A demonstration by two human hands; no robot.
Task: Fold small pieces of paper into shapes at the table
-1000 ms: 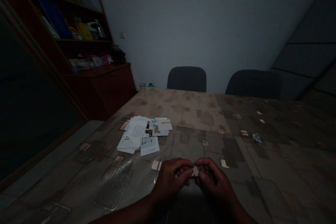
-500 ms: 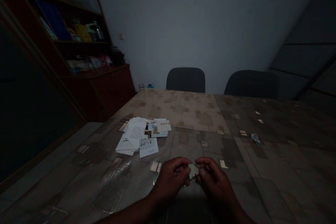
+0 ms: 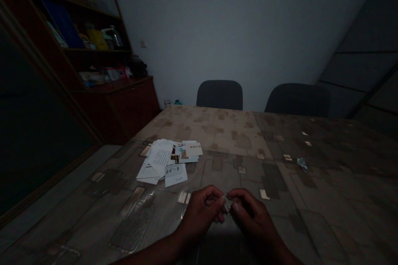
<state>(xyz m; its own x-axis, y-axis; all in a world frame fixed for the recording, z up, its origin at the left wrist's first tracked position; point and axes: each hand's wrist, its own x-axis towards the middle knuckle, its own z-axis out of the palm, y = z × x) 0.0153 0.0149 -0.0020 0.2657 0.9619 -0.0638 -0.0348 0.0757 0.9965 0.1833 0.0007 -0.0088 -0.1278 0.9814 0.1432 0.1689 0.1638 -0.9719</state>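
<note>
Head view | small pale flat piece, perhaps paper, is between left hand and right hand, both pinching it, by brown patterned bench | step: fingertip handling, it seems | next move probably needs light, even grip

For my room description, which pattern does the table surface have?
Scattered brown and beige rectangles cover the table surface; best seen in the head view.
</note>
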